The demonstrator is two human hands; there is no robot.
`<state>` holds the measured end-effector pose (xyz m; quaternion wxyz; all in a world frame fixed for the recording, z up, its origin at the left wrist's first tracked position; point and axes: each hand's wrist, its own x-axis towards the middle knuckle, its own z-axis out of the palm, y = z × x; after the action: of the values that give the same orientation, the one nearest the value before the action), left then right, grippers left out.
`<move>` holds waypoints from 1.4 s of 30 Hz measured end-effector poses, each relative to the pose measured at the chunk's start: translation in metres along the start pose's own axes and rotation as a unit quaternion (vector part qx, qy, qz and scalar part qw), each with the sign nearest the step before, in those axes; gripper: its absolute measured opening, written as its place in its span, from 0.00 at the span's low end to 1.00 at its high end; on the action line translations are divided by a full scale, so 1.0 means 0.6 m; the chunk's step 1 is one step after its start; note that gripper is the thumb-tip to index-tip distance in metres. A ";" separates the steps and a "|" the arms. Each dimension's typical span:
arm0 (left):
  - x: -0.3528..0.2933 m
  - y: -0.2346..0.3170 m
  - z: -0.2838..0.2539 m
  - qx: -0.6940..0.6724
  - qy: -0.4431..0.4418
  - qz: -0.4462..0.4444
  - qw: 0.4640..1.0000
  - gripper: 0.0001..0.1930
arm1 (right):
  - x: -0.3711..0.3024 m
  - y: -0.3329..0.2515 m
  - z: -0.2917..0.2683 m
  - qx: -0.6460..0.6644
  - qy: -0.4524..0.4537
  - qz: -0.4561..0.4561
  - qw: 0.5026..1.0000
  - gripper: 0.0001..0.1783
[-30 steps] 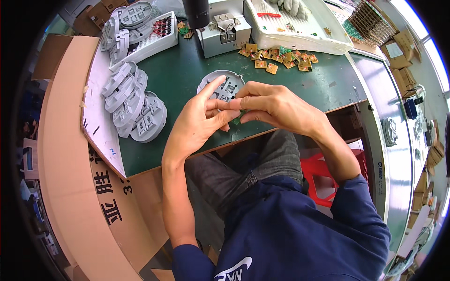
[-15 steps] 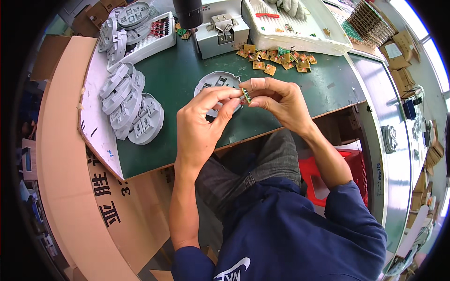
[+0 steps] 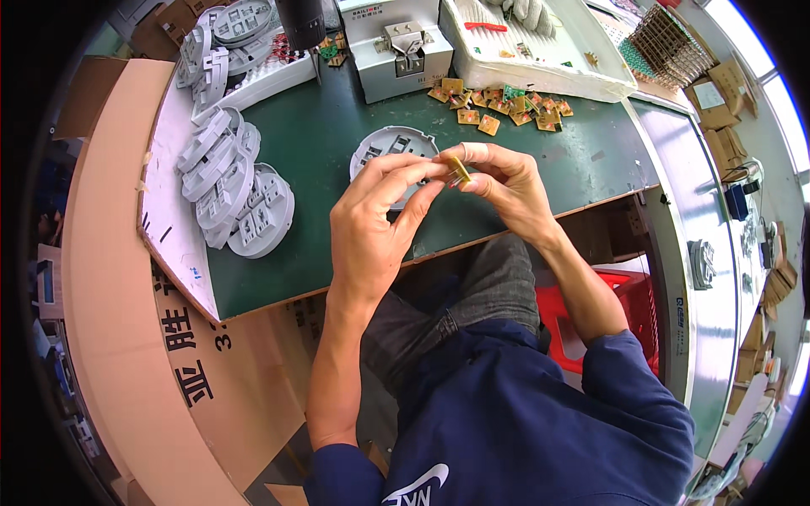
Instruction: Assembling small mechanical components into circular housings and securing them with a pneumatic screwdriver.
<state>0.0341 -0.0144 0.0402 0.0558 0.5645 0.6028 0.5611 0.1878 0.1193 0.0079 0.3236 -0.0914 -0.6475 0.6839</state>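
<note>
The circuit board (image 3: pixel 460 170) is held in the air above the front edge of the green tabletop (image 3: pixel 582 164), between both hands. Right hand (image 3: pixel 512 185): reaching in from the right, thumb below and forefinger above, pinching the board; a pale band wraps the forefinger. Left hand (image 3: pixel 369 221): raised, back toward the viewer, fingers extended rightward, thumb and forefinger tips at the board's left side; whether they grip it cannot be told. The board is small, flat and tan-yellow, tilted nearly edge-on, with a little red showing at its lower left; finer detail is too small to read. A gray round cover (image 3: pixel 392 145) lies on the tabletop, partly hidden by the left hand. Further gray covers (image 3: pixel 224 181) lean overlapped along the left edge. Loose boards (image 3: pixel 498 104) form a pile toward the far edge, just beside a gray metal box (image 3: pixel 371 61). A white foam tray (image 3: pixel 548 82) stands at the far right corner, containing a red-handled tool (image 3: pixel 485 27) and a gray glove (image 3: pixel 533 15).
</note>
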 end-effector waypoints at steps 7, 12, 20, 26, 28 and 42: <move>-0.002 -0.009 0.007 0.065 0.027 0.024 0.997 0.09 | 0.000 0.017 -0.002 0.037 -0.006 0.007 0.999 0.21; -0.002 -0.009 0.001 0.076 0.007 0.015 0.997 0.11 | 0.003 0.013 -0.002 0.027 0.001 0.015 1.000 0.23; -0.038 -0.045 0.004 0.262 0.015 -0.083 0.961 0.64 | 0.086 -0.044 0.009 -0.302 -0.017 -0.033 0.953 0.17; -0.027 -0.073 0.005 0.228 -0.008 -0.057 0.972 0.60 | 0.153 -0.005 0.004 -0.478 -0.121 -0.176 0.852 0.18; -0.022 -0.069 -0.013 0.192 -0.040 -0.078 0.978 0.59 | 0.164 0.006 0.006 -0.485 -0.167 -0.164 0.842 0.17; -0.021 -0.080 -0.046 0.101 -0.103 -0.109 0.984 0.58 | 0.149 0.002 0.021 -0.516 -0.167 -0.145 0.828 0.19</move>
<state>-0.0105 -0.0278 0.0080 0.1213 0.5526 0.7053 0.4271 0.1113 0.1592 0.0349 0.2120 -0.0345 -0.9558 0.2006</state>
